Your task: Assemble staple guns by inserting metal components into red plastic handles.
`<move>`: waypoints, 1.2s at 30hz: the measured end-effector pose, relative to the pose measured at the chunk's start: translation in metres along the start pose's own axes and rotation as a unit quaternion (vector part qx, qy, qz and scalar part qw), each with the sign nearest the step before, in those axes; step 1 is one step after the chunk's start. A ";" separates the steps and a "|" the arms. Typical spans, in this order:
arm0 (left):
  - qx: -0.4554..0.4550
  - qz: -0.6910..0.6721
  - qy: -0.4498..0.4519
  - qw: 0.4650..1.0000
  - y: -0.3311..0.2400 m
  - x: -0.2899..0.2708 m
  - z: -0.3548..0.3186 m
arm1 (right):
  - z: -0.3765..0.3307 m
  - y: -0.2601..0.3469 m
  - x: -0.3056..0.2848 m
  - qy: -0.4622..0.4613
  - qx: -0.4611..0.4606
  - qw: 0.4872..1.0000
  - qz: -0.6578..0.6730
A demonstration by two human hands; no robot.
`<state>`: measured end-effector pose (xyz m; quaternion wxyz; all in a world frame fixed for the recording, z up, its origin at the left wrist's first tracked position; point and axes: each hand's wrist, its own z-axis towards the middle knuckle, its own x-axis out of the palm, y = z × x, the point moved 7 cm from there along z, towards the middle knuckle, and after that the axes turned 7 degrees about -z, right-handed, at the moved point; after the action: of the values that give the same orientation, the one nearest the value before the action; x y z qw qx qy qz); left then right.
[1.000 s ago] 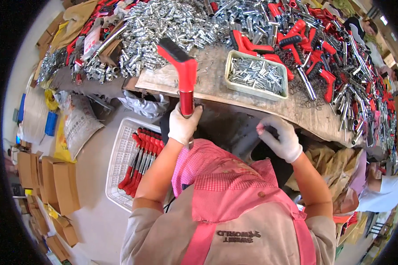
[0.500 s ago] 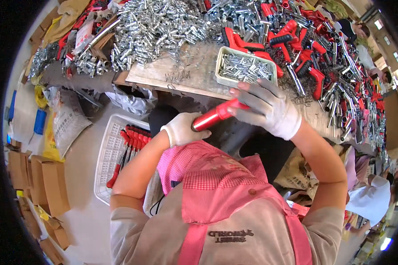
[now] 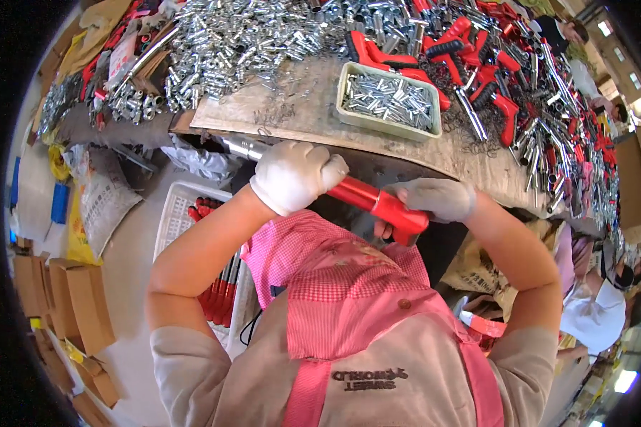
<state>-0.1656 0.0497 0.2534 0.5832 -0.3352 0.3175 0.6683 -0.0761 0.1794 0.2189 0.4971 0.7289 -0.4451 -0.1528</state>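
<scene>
A red tubular tool (image 3: 357, 193) with a bent red handle lies slantwise in front of my lap. My left hand (image 3: 290, 174), in a white glove, is closed round its tube. My right hand (image 3: 440, 200), gloved too, grips the handle end with the fingers curled beneath it. Beyond my left hand a shiny silver tube (image 3: 245, 148) sticks out in line with the tool; my glove hides whether the two are joined. Just past my hands, on the bench, stands a pale plastic box (image 3: 390, 131) of small silver pins.
Heaps of silver metal fittings (image 3: 242, 46) and red pistol-shaped handles (image 3: 506, 117) cover the back of the wooden bench (image 3: 299, 121). At my left a white basket (image 3: 165, 226) holds several red-handled tools. Cardboard boxes (image 3: 85, 306) and a sack (image 3: 105, 199) stand farther left.
Tool and hands have swung round: the tube now slopes down to the right, its handle end nearer my body. My left hand has risen; my right has dropped and closed on the handle.
</scene>
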 end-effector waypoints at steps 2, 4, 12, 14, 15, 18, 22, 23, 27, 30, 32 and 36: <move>0.111 0.046 -0.046 0.992 -0.016 -0.006 0.008 | 0.013 -0.015 0.001 0.013 0.070 0.984 -0.161; 0.197 0.075 -0.047 0.976 -0.022 -0.016 0.013 | 0.021 -0.002 0.008 -0.046 0.026 0.916 -0.398; 0.186 0.083 -0.014 0.979 -0.018 -0.024 0.020 | 0.009 0.019 0.014 -0.214 0.006 0.874 -0.437; 0.173 0.079 -0.012 0.982 -0.017 -0.022 0.020 | 0.009 0.020 0.014 -0.213 0.018 0.870 -0.444; 0.176 0.077 -0.010 0.981 -0.019 -0.022 0.020 | 0.008 0.020 0.014 -0.215 0.021 0.866 -0.450; 0.157 0.075 0.013 0.985 -0.022 -0.023 0.024 | 0.005 0.020 0.015 -0.217 0.032 0.863 -0.455; 0.120 0.070 0.048 0.989 -0.020 -0.018 0.026 | 0.004 0.019 0.011 -0.232 0.039 0.837 -0.493; 0.098 0.067 0.062 0.991 -0.018 -0.016 0.027 | 0.003 0.021 0.008 -0.244 0.050 0.819 -0.516; 0.046 0.027 0.129 0.990 -0.017 -0.003 0.025 | 0.001 0.023 0.004 -0.253 0.077 0.779 -0.568; -0.045 0.009 0.232 0.972 -0.012 0.011 0.024 | 0.001 0.022 0.000 -0.256 0.083 0.736 -0.621; -0.146 -0.043 0.382 0.912 -0.004 0.030 0.014 | 0.001 0.021 -0.002 -0.260 0.074 0.716 -0.644; -0.217 -0.319 0.441 0.810 -0.005 0.041 0.009 | 0.004 0.025 -0.005 -0.248 -0.002 0.645 -0.723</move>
<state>-0.1657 0.0804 0.2246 0.4731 -0.7944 0.2620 0.2765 -0.0939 0.1780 0.2375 0.1011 0.7529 0.1174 -0.6396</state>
